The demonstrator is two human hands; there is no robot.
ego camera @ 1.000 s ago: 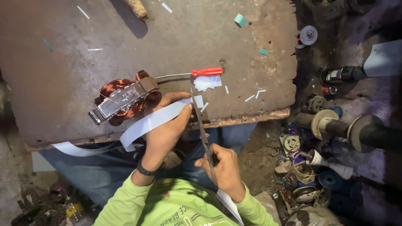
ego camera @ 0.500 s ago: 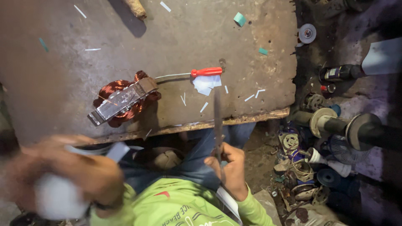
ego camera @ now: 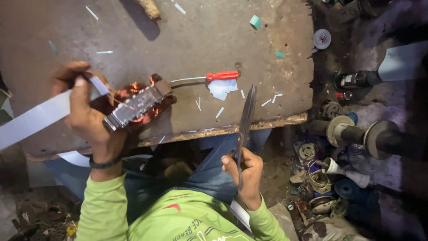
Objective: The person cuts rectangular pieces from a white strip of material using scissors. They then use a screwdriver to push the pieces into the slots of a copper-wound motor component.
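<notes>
Left hand pinches a white strip beside the copper coil on the bench. Right hand grips scissors (blades upward)

White paper strip pinched in left hand; scissors upright in right hand, blades shut.

A red-handled screwdriver lies on the worn metal surface, its handle touching a small stack of white paper pieces. White slivers are scattered near it, and teal scraps lie farther up. To the right, on the dirty floor, sit a dark bottle, grey spools and mixed motor parts.
</notes>
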